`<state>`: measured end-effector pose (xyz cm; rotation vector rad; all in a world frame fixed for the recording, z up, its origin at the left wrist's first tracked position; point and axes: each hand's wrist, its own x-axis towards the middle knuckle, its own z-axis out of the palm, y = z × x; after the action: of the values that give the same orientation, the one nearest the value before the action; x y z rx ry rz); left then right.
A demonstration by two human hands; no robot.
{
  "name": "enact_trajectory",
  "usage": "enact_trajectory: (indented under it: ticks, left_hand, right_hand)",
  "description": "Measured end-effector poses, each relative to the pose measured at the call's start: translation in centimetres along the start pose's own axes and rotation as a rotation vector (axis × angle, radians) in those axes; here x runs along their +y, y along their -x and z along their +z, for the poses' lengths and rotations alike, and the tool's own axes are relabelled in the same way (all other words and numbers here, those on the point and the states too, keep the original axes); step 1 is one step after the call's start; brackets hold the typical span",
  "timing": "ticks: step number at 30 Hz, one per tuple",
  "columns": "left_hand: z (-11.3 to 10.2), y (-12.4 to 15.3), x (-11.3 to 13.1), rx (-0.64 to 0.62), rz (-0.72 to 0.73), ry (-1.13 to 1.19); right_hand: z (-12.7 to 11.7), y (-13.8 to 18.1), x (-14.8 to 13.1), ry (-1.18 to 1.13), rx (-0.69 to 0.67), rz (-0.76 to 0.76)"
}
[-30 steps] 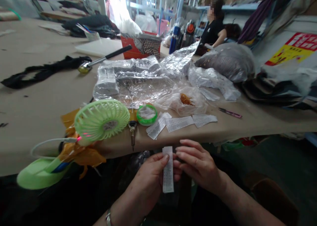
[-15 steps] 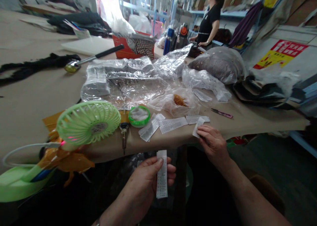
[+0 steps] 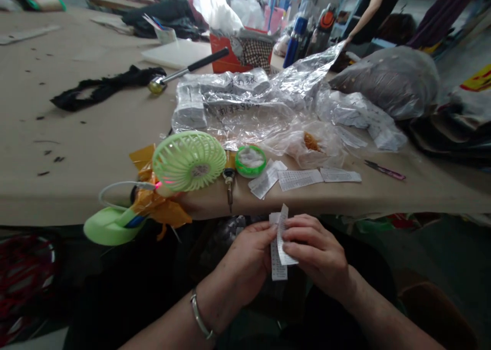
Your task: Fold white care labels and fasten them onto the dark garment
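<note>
In front of the table edge my two hands are close together. My left hand (image 3: 251,250), with a bangle at its wrist, pinches a narrow white printed label (image 3: 279,272) that hangs upright. Fingers of my right hand (image 3: 320,248) are closed on a second printed label (image 3: 283,237), which lies over the first and partly hides it. On the table just beyond are flat printed labels (image 3: 301,179), another label strip (image 3: 340,175) beside them and an overlapping label pile (image 3: 267,178) to their left.
A green fan (image 3: 190,161) is taped at the table edge. Nearby are a screwdriver-like tool (image 3: 229,186), a green-rimmed dish (image 3: 250,162), clear plastic bags (image 3: 238,120) and small pink-handled snips (image 3: 384,169). At the back, another person's arm (image 3: 364,20) reaches to the plastic.
My right hand has brought a label from the table to my left hand, over the label there. The view has turned left. The other person's hand now touches the plastic.
</note>
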<state>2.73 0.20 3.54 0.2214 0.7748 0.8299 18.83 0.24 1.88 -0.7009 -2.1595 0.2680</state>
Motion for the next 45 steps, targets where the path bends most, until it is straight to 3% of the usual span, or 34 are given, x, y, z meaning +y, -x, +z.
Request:
enact_trajectory:
  ticks: [8, 17, 20, 23, 26, 28, 30, 33, 38, 42, 45]
  left_hand:
    - [-0.7, 0.2, 0.1, 0.061, 0.042, 0.092]
    - [-1.1, 0.0, -0.4, 0.004, 0.062, 0.118]
    - [-1.2, 0.1, -0.5, 0.051, 0.063, 0.078]
    - [-1.2, 0.4, -0.3, 0.074, 0.052, 0.025]
    - [-1.1, 0.9, 0.1, 0.016, -0.032, -0.067]
    - [-1.1, 1.3, 0.1, -0.038, -0.079, -0.124]
    - [-1.1, 1.6, 0.0, -0.087, -0.096, -0.166]
    - [-1.2, 1.8, -0.2, -0.131, -0.117, -0.204]
    - [-1.3, 1.7, -0.3, -0.156, -0.137, -0.276]
    - [-1.5, 1.6, -0.3, -0.134, -0.112, -0.285]
    - [-2.0, 1.6, -0.3, -0.137, -0.082, -0.259]
  right_hand:
    - [1.2, -0.5, -0.4, 0.075, -0.158, -0.077]
    - [1.4, -0.6, -0.6, 0.074, -0.204, -0.076]
    - [1.3, -0.4, -0.8, 0.040, -0.207, -0.067]
    - [0.9, -0.2, -0.8, -0.100, -0.121, 0.057]
    - [0.4, -0.2, 0.2, -0.296, -0.011, 0.406]
    - [0.4, -0.6, 1.2, -0.532, -0.075, 0.643]
    - [0.5, -1.0, 2.3, -0.860, -0.247, 0.772]
    - [1.1, -1.5, 3.0, -1.190, -0.418, 0.818]
    - [2.3, -1.8, 2.7, -1.373, -0.389, 0.878]
    - [2.6, -2.0, 2.2, -1.358, -0.385, 0.938]
    - [2.1, -2.2, 1.5, -1.132, -0.353, 0.934]
